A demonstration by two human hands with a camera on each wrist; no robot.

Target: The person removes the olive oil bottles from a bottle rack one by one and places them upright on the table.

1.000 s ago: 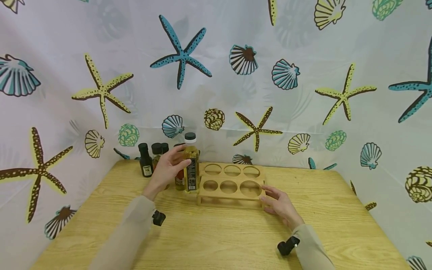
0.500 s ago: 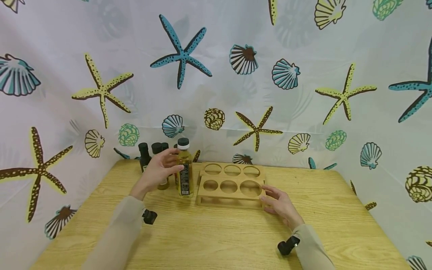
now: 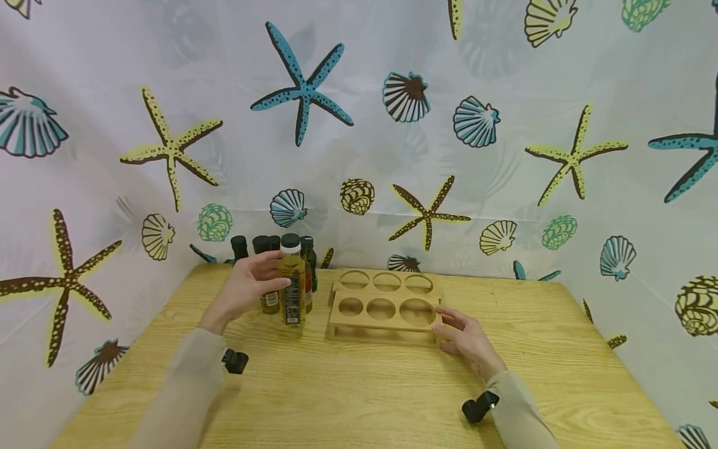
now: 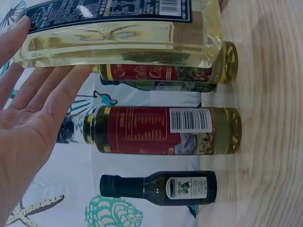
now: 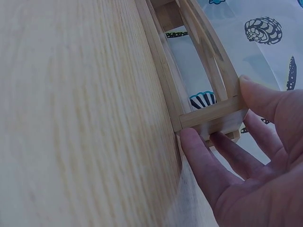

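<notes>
My left hand (image 3: 244, 287) holds a bottle of yellow oil (image 3: 292, 293) upright, thumb on one side, fingers on the other. It has a black cap with a white collar and a dark label. Whether its base touches the table I cannot tell. In the left wrist view, red-labelled bottles (image 4: 147, 130) and a small dark bottle (image 4: 191, 188) stand behind it. A two-tier wooden bottle rack (image 3: 387, 312) with round holes stands to the right. My right hand (image 3: 468, 340) rests its fingertips on the rack's right end; in the right wrist view the thumb touches its upper corner.
Several bottles, among them a dark one (image 3: 309, 265), stand along the back left of the wooden table (image 3: 359, 393). A white curtain (image 3: 359, 156) printed with starfish and shells hangs behind and at both sides.
My left hand has carried the oil bottle left, away from the rack's left end and in front of the other bottles, and somewhat lower. The right hand and the rack have stayed put.
</notes>
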